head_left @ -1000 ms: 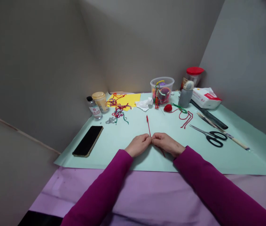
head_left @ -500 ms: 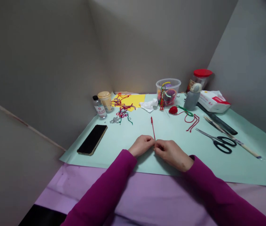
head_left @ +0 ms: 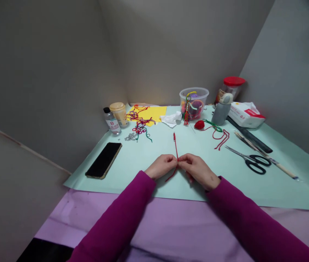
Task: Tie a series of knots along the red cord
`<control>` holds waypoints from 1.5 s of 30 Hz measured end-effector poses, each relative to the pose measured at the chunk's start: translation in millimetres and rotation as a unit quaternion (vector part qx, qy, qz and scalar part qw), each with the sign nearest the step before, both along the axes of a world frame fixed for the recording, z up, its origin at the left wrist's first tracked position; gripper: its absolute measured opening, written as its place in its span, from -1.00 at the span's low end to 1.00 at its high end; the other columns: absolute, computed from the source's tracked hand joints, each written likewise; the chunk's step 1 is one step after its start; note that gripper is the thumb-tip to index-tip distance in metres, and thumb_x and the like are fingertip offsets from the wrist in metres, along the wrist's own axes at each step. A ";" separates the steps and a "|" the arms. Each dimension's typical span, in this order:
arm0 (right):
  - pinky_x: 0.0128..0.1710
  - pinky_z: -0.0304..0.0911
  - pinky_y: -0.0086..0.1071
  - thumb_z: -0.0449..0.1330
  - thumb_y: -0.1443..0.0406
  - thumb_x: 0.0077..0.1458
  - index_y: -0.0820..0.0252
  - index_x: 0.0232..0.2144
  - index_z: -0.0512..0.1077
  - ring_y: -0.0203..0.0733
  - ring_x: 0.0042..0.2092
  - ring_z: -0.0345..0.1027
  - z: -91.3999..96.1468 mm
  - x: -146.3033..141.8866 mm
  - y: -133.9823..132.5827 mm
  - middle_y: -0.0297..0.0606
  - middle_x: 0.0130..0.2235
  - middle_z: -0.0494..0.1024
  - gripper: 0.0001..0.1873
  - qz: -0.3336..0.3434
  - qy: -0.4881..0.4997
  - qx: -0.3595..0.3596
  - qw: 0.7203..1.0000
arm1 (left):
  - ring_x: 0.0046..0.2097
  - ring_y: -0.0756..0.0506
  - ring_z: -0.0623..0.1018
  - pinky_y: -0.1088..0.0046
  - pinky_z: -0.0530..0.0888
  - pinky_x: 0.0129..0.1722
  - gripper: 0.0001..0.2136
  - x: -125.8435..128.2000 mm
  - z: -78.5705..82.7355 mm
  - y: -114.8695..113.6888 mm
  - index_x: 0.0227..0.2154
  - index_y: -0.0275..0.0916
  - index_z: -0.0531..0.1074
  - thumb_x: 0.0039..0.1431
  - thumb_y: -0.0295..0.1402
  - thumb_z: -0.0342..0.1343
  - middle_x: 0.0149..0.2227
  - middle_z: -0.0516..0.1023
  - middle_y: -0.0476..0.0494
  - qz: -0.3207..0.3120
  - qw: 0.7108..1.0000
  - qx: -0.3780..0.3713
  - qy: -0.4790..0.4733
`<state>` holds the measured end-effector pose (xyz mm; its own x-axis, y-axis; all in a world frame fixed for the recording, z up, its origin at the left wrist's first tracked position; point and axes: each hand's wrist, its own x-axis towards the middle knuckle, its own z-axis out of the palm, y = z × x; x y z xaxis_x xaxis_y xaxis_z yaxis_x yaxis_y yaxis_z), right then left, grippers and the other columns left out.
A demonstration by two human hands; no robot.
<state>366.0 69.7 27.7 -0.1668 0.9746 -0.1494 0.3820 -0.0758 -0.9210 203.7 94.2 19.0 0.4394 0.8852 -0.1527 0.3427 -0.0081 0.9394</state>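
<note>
I'm working at a craft table [head_left: 171, 222], grey walls [head_left: 182, 47] boxing me in; home or workshop, I'm not making out. I'm holding cord [head_left: 176, 147]; scissors [head_left: 249, 158], rings [head_left: 130, 137], red ball [head_left: 199, 124], tub [head_left: 204, 105] are sharing the green sheet [head_left: 135, 156].

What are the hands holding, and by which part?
A red cord, pinched partway along its length, between its visible ends, by the left hand and right hand.
</note>
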 end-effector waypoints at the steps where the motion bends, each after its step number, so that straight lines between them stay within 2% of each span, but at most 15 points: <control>1: -0.68 -0.01 -0.47 0.07 0.23 -0.03 0.20 -0.34 0.37 -0.37 -0.65 0.10 -3.7 -0.6 1.1 -0.38 -0.52 0.42 -0.80 0.017 0.003 -0.017 1.000 | -0.49 0.07 0.21 0.57 0.18 -0.47 -0.83 -0.1 -0.4 0.1 -0.52 -0.30 0.33 -0.01 -0.28 -0.02 -0.57 0.25 0.06 -0.001 1.000 0.005 0.005; 4: -0.64 -0.04 -0.50 0.08 0.25 -0.05 0.20 -0.51 0.35 -0.39 -0.61 0.06 -10.6 0.5 4.4 -0.42 -0.59 0.34 -0.87 0.033 -0.026 0.021 0.999 | -0.48 0.06 0.20 0.57 0.16 -0.49 -0.83 -0.3 -0.9 -0.5 -0.52 -0.30 0.33 -0.01 -0.28 -0.03 -0.56 0.24 0.05 0.003 0.999 0.033 0.034; 6: -0.62 -0.04 -0.50 0.07 0.26 -0.05 0.19 -0.58 0.30 -0.39 -0.59 0.04 -12.8 2.8 6.9 -0.46 -0.64 0.25 -0.85 0.033 -0.045 0.047 0.997 | -0.48 0.06 0.20 0.57 0.14 -0.51 -0.83 -0.4 -0.1 -1.7 -0.52 -0.29 0.33 -0.01 -0.29 -0.04 -0.56 0.23 0.05 0.006 0.997 0.057 0.060; 13: -0.56 -0.02 -0.48 0.06 0.26 -0.07 0.18 -0.57 0.28 -0.35 -0.53 0.07 -17.6 4.5 12.5 -0.45 -0.60 0.23 -0.87 0.044 -0.048 0.056 0.996 | -0.50 0.06 0.23 0.55 0.13 -0.50 -0.86 1.6 5.1 -7.7 -0.55 -0.28 0.33 -0.01 -0.37 -0.07 -0.59 0.25 0.06 0.009 0.981 0.130 0.141; 18: -0.61 -0.11 -0.50 0.06 0.26 -0.08 0.19 -0.64 0.21 -0.40 -0.58 -0.04 -11.4 0.1 13.9 -0.49 -0.64 0.11 -0.81 0.043 -0.033 0.007 0.999 | -0.52 0.04 0.27 0.54 0.13 -0.50 -0.85 0.8 8.3 -12.0 -0.54 -0.25 0.36 0.02 -0.39 -0.09 -0.63 0.31 0.06 0.002 0.964 0.178 0.195; 24: -0.71 -0.28 -0.49 0.06 0.30 -0.07 0.18 -0.61 0.22 -0.47 -0.67 -0.23 -1.7 -0.2 14.9 -0.55 -0.68 0.00 -0.85 0.028 0.006 -0.089 0.996 | -0.50 0.04 0.29 0.52 0.12 -0.49 -0.81 -4.2 23.1 -16.2 -0.53 -0.24 0.39 0.09 -0.35 -0.08 -0.57 0.38 0.02 0.027 0.930 0.269 0.249; 26: -0.73 -0.33 -0.49 0.07 0.28 -0.06 0.16 -0.60 0.21 -0.47 -0.69 -0.24 -0.3 1.3 15.0 -0.56 -0.68 -0.01 -0.85 0.028 0.032 -0.111 0.993 | -0.50 0.04 0.28 0.53 0.12 -0.49 -0.80 -2.4 25.7 -18.3 -0.54 -0.25 0.38 0.11 -0.36 -0.08 -0.57 0.38 0.02 0.002 0.927 0.282 0.246; 28: -0.75 -0.34 -0.49 0.08 0.27 -0.06 0.15 -0.61 0.19 -0.47 -0.70 -0.22 0.0 3.0 15.2 -0.56 -0.69 0.00 -0.83 0.029 0.053 -0.124 0.990 | -0.51 0.05 0.27 0.54 0.13 -0.48 -0.80 1.6 24.9 -21.2 -0.54 -0.25 0.39 0.11 -0.39 -0.08 -0.57 0.37 0.02 -0.050 0.927 0.286 0.236; 32: -0.77 -0.30 -0.51 0.09 0.28 -0.06 0.18 -0.59 0.24 -0.48 -0.72 -0.16 -1.1 5.7 16.0 -0.53 -0.70 0.10 -0.85 0.052 0.069 -0.128 0.988 | -0.51 0.06 0.28 0.55 0.15 -0.47 -0.81 10.0 20.6 -27.9 -0.52 -0.26 0.42 0.09 -0.40 -0.06 -0.57 0.37 0.03 -0.115 0.930 0.275 0.215; 35: -0.78 -0.26 -0.52 0.09 0.31 -0.06 0.19 -0.57 0.26 -0.47 -0.73 -0.11 -2.3 6.7 16.3 -0.52 -0.71 0.14 -0.90 0.064 0.075 -0.119 0.988 | -0.51 0.06 0.29 0.56 0.18 -0.47 -0.75 9.9 21.7 -28.0 -0.55 -0.28 0.43 0.13 -0.31 -0.06 -0.59 0.34 0.04 -0.123 0.947 0.238 0.179; 36: -0.78 -0.25 -0.52 0.09 0.31 -0.06 0.18 -0.56 0.27 -0.47 -0.73 -0.11 -2.6 6.8 16.3 -0.53 -0.72 0.14 -0.91 0.063 0.078 -0.115 0.988 | -0.51 0.06 0.30 0.56 0.20 -0.47 -0.71 8.6 22.1 -26.3 -0.56 -0.28 0.43 0.15 -0.27 -0.08 -0.61 0.33 0.03 -0.093 0.955 0.228 0.169; 39: -0.79 -0.24 -0.52 0.10 0.31 -0.07 0.17 -0.54 0.26 -0.47 -0.74 -0.13 -3.5 7.2 16.3 -0.56 -0.71 0.12 -0.92 0.058 0.085 -0.110 0.989 | -0.48 0.03 0.36 0.55 0.26 -0.46 -0.62 4.4 19.4 -17.8 -0.49 -0.28 0.44 0.21 -0.19 -0.19 -0.57 0.39 0.00 0.080 0.968 0.195 0.136; 40: -0.80 -0.23 -0.52 0.11 0.31 -0.07 0.17 -0.54 0.26 -0.47 -0.74 -0.13 -3.8 7.3 16.3 -0.56 -0.70 0.12 -0.92 0.058 0.086 -0.107 0.989 | -0.48 0.02 0.39 0.55 0.28 -0.46 -0.63 3.9 16.8 -14.8 -0.43 -0.28 0.44 0.21 -0.18 -0.21 -0.54 0.43 -0.02 0.120 0.971 0.168 0.119; 42: -0.80 -0.23 -0.52 0.12 0.31 -0.07 0.16 -0.52 0.27 -0.47 -0.74 -0.13 -4.1 7.6 16.3 -0.57 -0.70 0.12 -0.93 0.061 0.087 -0.102 0.989 | -0.49 0.01 0.43 0.54 0.31 -0.49 -0.64 5.3 10.3 -10.2 -0.36 -0.27 0.41 0.21 -0.17 -0.22 -0.49 0.48 -0.05 0.122 0.985 0.094 0.083; 45: -0.80 -0.19 -0.53 0.11 0.33 -0.07 0.17 -0.50 0.29 -0.47 -0.73 -0.11 -4.4 8.0 16.2 -0.56 -0.69 0.17 -0.96 0.070 0.097 -0.089 0.989 | -0.53 0.01 0.43 0.52 0.32 -0.51 -0.65 11.2 3.3 -7.2 -0.42 -0.27 0.35 0.21 -0.17 -0.25 -0.52 0.47 -0.06 0.059 0.995 0.040 0.074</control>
